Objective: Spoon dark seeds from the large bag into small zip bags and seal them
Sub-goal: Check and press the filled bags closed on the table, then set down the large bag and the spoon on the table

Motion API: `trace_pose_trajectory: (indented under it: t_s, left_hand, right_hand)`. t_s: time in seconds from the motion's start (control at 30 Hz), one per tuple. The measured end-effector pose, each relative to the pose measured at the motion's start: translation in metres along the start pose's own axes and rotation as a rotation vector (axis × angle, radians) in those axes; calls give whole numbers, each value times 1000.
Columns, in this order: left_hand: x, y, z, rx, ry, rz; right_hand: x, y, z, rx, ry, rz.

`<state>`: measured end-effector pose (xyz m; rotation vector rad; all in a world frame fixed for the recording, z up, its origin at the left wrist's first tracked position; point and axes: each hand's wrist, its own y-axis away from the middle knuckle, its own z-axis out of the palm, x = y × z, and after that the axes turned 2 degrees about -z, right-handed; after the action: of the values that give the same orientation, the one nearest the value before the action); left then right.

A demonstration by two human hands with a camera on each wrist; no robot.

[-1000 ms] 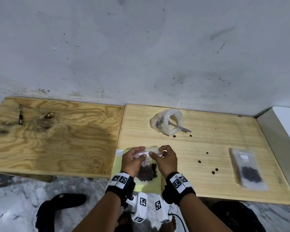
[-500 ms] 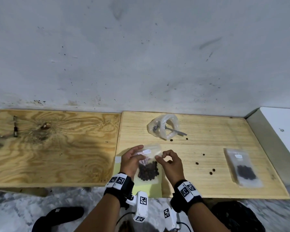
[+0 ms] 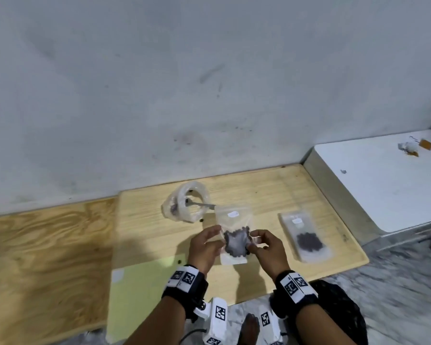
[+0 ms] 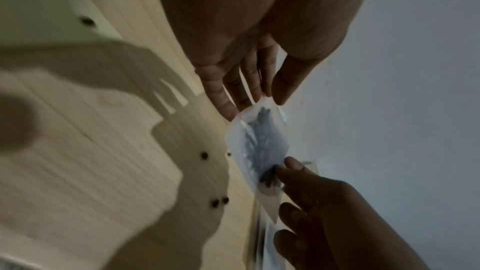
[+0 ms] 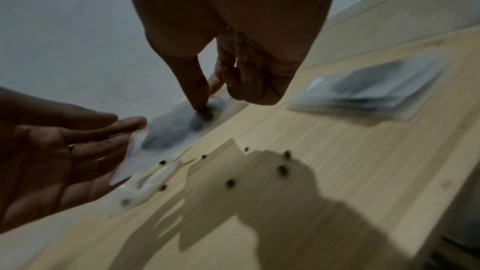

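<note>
Holding small filled bag point(image 3: 234, 241) above tabletop point(image 3: 144, 227): left hand point(image 3: 204, 247) and right hand point(image 3: 266, 247) pinch its sides. One filled bag point(image 3: 304, 235) lies right. Large bag point(image 3: 184, 205) behind, spilled seeds point(image 5: 230, 183) loose; seal unclear.

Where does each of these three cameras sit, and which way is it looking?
Head: worn on the head, looking forward and down at the pale board and wall; both forearms, left hand and right hand show.
Left wrist: on the left wrist, looking along the left hand's fingers to the held zip bag; the right hand enters at the lower right.
Right wrist: on the right wrist, looking along the right hand's thumb on that bag; the left palm shows at the left.
All three share the held zip bag and both hands.
</note>
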<state>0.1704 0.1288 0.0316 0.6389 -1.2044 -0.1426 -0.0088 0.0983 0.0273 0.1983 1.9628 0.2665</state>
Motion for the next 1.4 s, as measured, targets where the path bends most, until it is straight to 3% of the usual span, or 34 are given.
trace_pose_trajectory:
  t_s: [0.23,0.33,0.57,0.67,0.77,0.93,1.03,1.13,1.23,1.33,1.4]
  left_hand:
    - [-35,-43,155,-129,-244,-198]
    - [-46,-49,200,-200,-314,-259]
    - [-55,-60,222,-240,-419,-308]
    - [-43,-68,204,-194,-380,-251]
    - [-20,-74,168,-113,-371,-81]
    - [36,-74,74,176,-457,351]
    - [64,-80,10,347,-544,478]
    - [77,-99,-46,430,-753,563]
    - [79,-122,-82,359,-908,524]
    - [77,-139,-89,198,-1039,520]
    - [80,-145,-85,80,-1104,432]
  right_hand:
    - [46,-60,-118,128,324,147]
    - [64,-74,-151,186,443,175]
    - [80,-84,-167,116,568,228]
    - [63,-85,-155,184,528,119]
    - [38,-94,-127,169,428,-24]
    - [-2,-117,-53,-42,364,-95]
    - [-24,-129,-3,-173,430,-106]
    - [-42,-139,40,-297,528,-112]
    - [-54,-149,75,-369,603,-109]
    - [-62,-155,99,-406,716,-113]
    - [-65,-159,110,-407,772,-105]
